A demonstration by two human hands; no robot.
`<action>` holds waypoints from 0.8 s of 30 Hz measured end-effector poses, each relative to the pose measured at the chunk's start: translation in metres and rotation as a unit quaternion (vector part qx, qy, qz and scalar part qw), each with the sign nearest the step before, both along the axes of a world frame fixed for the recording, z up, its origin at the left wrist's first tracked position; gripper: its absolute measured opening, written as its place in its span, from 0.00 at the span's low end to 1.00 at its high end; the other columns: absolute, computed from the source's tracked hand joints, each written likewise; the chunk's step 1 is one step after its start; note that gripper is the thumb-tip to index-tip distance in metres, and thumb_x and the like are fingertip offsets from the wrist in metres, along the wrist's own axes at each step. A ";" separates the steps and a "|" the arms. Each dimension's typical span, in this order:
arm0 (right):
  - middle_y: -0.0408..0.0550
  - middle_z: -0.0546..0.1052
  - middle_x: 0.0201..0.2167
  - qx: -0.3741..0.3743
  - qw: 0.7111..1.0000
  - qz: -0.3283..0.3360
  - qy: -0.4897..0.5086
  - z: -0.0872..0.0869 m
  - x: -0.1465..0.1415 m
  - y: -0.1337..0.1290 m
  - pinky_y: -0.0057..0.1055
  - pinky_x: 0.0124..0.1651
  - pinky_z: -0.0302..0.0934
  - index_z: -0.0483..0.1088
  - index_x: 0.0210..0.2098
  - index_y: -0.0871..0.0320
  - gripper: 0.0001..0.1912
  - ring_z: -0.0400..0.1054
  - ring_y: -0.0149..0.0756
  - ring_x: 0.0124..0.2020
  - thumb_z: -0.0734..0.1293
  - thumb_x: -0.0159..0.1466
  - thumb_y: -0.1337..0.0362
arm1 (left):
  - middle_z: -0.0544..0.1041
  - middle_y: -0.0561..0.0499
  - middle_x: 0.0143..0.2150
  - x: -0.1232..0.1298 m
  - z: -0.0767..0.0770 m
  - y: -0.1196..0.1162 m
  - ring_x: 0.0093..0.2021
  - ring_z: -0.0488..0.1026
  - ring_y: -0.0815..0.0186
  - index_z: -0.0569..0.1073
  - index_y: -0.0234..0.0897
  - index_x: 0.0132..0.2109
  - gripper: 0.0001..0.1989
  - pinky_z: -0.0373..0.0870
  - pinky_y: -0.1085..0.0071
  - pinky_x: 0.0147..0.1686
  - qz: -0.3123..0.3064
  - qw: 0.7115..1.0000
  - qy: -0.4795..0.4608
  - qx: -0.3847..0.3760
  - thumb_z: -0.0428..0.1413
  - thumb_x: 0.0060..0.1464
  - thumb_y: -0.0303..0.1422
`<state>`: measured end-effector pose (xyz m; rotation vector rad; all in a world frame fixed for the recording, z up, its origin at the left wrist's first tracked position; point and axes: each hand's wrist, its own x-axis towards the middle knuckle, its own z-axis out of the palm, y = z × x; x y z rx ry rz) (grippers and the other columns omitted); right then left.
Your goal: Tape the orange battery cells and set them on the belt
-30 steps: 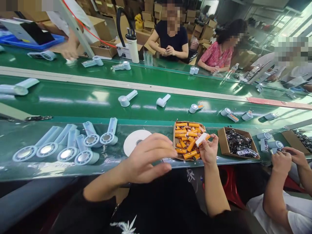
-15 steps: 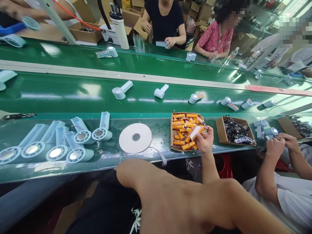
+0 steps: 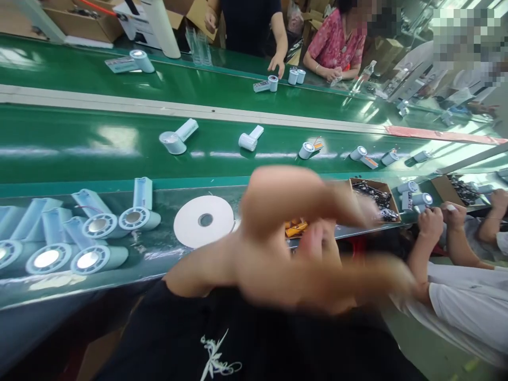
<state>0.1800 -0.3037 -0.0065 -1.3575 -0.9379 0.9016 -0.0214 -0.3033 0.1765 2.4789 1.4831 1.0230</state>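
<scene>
My left hand (image 3: 278, 248) is large and close to the camera, smeared by motion. Its fingers point right with a gap between them, and I see nothing in them. Behind it, only a small part of my right hand (image 3: 330, 247) shows; its fingers and anything in them are hidden. A few orange cylindrical cells (image 3: 296, 227) peek through beside it, their box covered by my left hand. Left of my hands, a white roll of tape (image 3: 190, 219) lies flat on the bench. Several light-blue fan-like housings (image 3: 138, 217) lie at the far left.
A green conveyor (image 3: 214, 164) carries spaced-out blue housings (image 3: 248, 140). A carton of dark small parts (image 3: 377, 198) stands to the right. Close by, a co-worker's hands (image 3: 432, 219) are at the bench's right side. Across the belt, another person's hand (image 3: 278, 63) is over a housing.
My left hand has swung up in front of the box of orange cells, covering it and most of my right hand, which held an orange cell with a white strip. The view has shifted.
</scene>
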 end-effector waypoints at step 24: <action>0.41 0.85 0.31 0.043 0.978 0.084 0.186 -0.004 -0.005 0.002 0.44 0.40 0.82 0.62 0.43 0.49 0.39 0.85 0.47 0.31 0.87 0.48 0.44 | 0.76 0.27 0.64 0.024 -0.163 0.330 0.61 0.74 0.42 0.74 0.25 0.64 0.29 0.71 0.56 0.57 0.041 0.957 0.128 -0.256 0.46 0.71 0.44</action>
